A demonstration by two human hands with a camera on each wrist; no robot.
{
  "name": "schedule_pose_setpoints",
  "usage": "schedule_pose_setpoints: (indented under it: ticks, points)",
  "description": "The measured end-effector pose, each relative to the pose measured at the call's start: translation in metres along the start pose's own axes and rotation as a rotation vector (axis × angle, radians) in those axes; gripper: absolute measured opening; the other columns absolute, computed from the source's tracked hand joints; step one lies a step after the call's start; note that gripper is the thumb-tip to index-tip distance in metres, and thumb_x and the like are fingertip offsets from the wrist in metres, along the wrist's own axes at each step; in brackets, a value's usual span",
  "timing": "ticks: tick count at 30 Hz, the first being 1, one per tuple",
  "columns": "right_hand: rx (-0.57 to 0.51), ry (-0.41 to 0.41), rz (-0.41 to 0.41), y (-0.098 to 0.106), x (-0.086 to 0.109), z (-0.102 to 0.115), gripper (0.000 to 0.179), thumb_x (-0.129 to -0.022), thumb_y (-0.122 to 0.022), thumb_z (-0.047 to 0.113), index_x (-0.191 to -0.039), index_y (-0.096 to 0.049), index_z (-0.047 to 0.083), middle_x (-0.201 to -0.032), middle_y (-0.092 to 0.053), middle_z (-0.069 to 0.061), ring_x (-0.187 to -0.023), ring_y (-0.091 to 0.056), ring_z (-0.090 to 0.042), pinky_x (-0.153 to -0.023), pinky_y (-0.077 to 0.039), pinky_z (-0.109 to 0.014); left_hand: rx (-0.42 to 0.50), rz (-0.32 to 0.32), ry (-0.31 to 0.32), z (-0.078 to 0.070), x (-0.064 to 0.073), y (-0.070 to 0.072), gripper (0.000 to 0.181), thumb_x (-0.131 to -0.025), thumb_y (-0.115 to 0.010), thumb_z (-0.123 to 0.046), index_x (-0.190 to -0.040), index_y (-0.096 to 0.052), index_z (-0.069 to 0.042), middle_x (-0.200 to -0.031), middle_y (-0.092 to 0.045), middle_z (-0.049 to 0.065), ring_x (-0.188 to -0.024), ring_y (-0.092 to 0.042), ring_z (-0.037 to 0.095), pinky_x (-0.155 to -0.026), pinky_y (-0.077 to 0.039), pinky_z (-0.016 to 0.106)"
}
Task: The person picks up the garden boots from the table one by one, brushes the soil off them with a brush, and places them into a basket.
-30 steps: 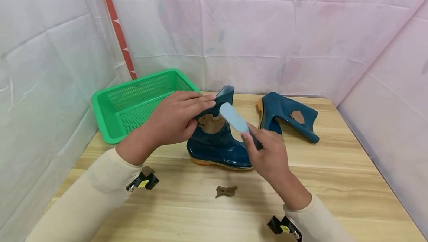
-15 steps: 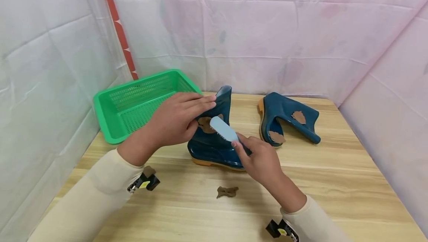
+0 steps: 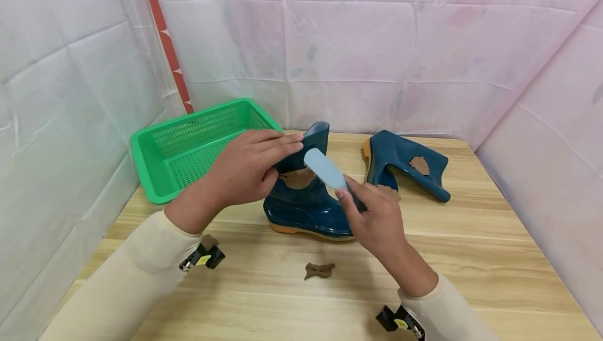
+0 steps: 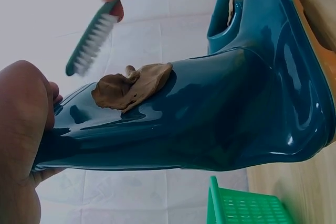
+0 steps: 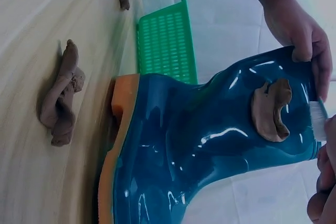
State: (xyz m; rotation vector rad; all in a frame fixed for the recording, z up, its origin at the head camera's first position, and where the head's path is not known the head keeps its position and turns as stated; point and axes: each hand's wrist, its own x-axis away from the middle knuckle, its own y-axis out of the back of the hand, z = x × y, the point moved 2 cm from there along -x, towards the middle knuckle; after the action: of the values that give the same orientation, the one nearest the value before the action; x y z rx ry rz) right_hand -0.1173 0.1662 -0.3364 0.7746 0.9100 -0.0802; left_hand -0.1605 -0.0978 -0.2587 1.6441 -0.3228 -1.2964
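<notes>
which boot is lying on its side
The untouched boot farther right on the table; the other boot stands sole-down, its top held by the left hand.

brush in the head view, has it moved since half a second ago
Yes: judged against the loose brown lump in front of the held boot, the brush has shifted up and rightward in the picture.

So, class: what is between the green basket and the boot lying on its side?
The upright boot, gripped by the left hand, with the brush in front of it; the head view shows this.
</notes>
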Motion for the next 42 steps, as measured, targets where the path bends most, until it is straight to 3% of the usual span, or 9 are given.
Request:
schedule_pose_setpoints:
  ticks: [8,21,27,32,35,42]
  points:
    - [0.085,-0.112,0.188,-0.01,0.003,0.0,0.038,-0.095,-0.075,0.019,-0.131,-0.071,0.006,-0.066,-0.053,0.005,-0.052,-0.033,-0.004,-0.042,-0.028,-0.025,0.007,-0.001,0.0,0.0,0.001,0.0,0.055,-0.085,-0.055,0.005,-0.139,-0.065,-0.005,-0.146,-0.058,0.005,-0.126,-0.059,0.029,-0.095,-0.051,0.049]
    - [0.088,-0.109,0.253,-0.001,0.019,-0.002,0.036,-0.095,-0.075,0.02,-0.128,-0.073,0.006,-0.07,-0.062,0.006,-0.055,-0.041,-0.004,-0.046,-0.035,-0.024,-0.004,0.003,0.002,0.001,0.002,0.001,0.054,-0.087,-0.054,0.004,-0.14,-0.064,-0.004,-0.146,-0.058,0.005,-0.127,-0.059,0.029,-0.096,-0.05,0.05]
    - [0.121,-0.139,0.344,0.003,0.025,-0.007,0.035,-0.098,-0.072,0.026,-0.127,-0.074,0.007,-0.086,-0.074,0.0,-0.063,-0.057,-0.007,-0.052,-0.046,-0.027,-0.003,0.01,0.015,0.001,0.001,0.0,0.054,-0.088,-0.053,0.003,-0.14,-0.063,-0.004,-0.146,-0.058,0.006,-0.127,-0.058,0.029,-0.097,-0.05,0.049]
    - [0.166,-0.158,0.457,0.011,0.026,-0.012,0.034,-0.099,-0.07,0.032,-0.123,-0.076,0.009,-0.086,-0.074,0.002,-0.064,-0.058,-0.006,-0.052,-0.045,-0.026,0.004,0.017,0.029,0.001,0.002,0.0,0.053,-0.088,-0.053,0.002,-0.139,-0.064,-0.004,-0.147,-0.058,0.006,-0.128,-0.058,0.028,-0.098,-0.05,0.048]
    - [0.187,-0.18,0.512,0.017,0.027,-0.017,0.034,-0.099,-0.07,0.033,-0.122,-0.077,0.009,-0.096,-0.077,-0.002,-0.072,-0.065,-0.011,-0.053,-0.047,-0.027,0.003,0.017,0.025,0.0,0.002,0.0,0.053,-0.087,-0.052,0.002,-0.139,-0.064,-0.004,-0.146,-0.058,0.006,-0.129,-0.057,0.028,-0.098,-0.049,0.048]
    - [0.215,-0.247,0.536,0.029,0.025,-0.025,0.036,-0.1,-0.069,0.034,-0.124,-0.076,0.008,-0.103,-0.077,-0.006,-0.085,-0.073,-0.024,-0.063,-0.058,-0.041,-0.012,0.018,0.033,0.0,0.001,0.001,0.053,-0.088,-0.051,0.0,-0.139,-0.064,-0.003,-0.146,-0.059,0.007,-0.131,-0.056,0.027,-0.1,-0.047,0.048]
